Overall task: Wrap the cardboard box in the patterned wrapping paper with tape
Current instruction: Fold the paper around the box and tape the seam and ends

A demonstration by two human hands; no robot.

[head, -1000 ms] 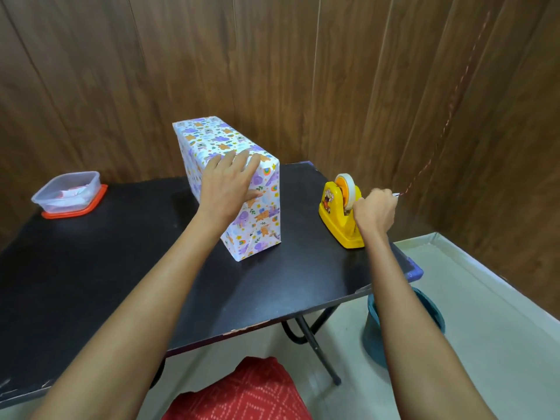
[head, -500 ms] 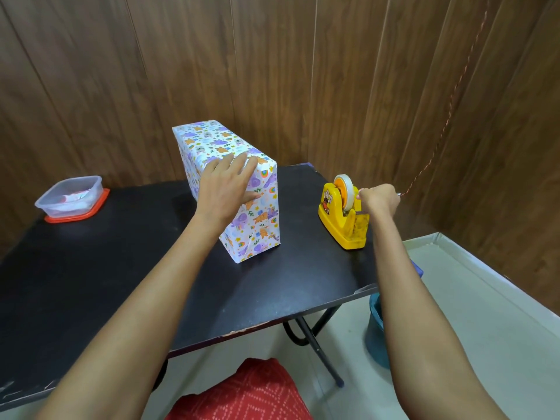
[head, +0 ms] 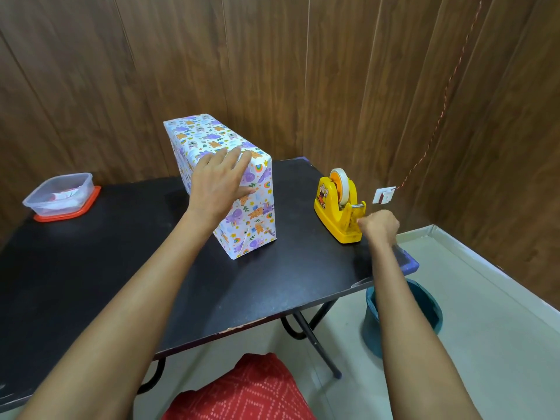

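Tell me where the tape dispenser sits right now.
Head view: the yellow tape dispenser stands on the black table's right side, to the right of the wrapped box, with the right hand at its cutter end.

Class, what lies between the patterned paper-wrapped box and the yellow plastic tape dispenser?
Only bare black tabletop, seen in the head view; the patterned paper-wrapped box and yellow plastic tape dispenser stand apart.
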